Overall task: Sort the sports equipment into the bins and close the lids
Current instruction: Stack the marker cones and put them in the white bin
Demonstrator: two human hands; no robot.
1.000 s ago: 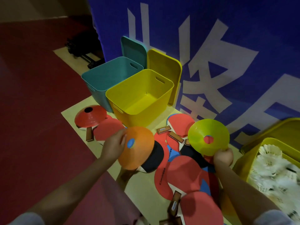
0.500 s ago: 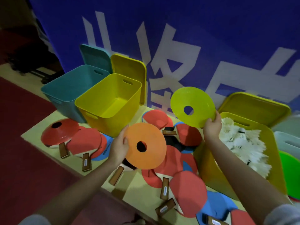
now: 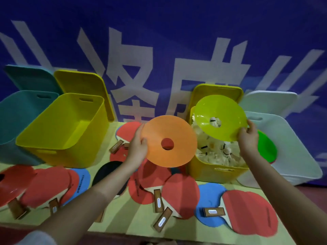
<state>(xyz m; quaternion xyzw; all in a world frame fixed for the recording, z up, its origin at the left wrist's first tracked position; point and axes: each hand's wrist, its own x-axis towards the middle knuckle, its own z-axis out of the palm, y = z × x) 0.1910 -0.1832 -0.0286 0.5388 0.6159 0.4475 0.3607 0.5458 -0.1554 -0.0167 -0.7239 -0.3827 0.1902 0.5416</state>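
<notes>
My left hand point(image 3: 137, 147) grips the left rim of an orange disc cone point(image 3: 178, 137), held in the air over the table's middle. My right hand point(image 3: 248, 138) pinches the right rim of a lime-green disc cone point(image 3: 228, 112), held tilted above the yellow bin point(image 3: 217, 171) full of white shuttlecocks point(image 3: 214, 149). To the right stands a white bin point(image 3: 299, 156) with a green disc cone point(image 3: 266, 149) inside. An empty yellow bin point(image 3: 63, 128) and a teal bin point(image 3: 16, 112) stand at the left. Several red and blue table-tennis paddles point(image 3: 180, 193) lie across the table.
Lids lean against the blue banner behind the bins: teal point(image 3: 30, 78), yellow point(image 3: 83, 84), yellow point(image 3: 217, 91) and white point(image 3: 270, 101). A red disc cone point(image 3: 8, 186) sits at the table's left edge. The table's front edge point(image 3: 159, 235) runs just below the paddles.
Both hands have carried their cones up and to the right; the green cone now hangs over the shuttlecock bin. The view has swung right, bringing the white bin into sight.
</notes>
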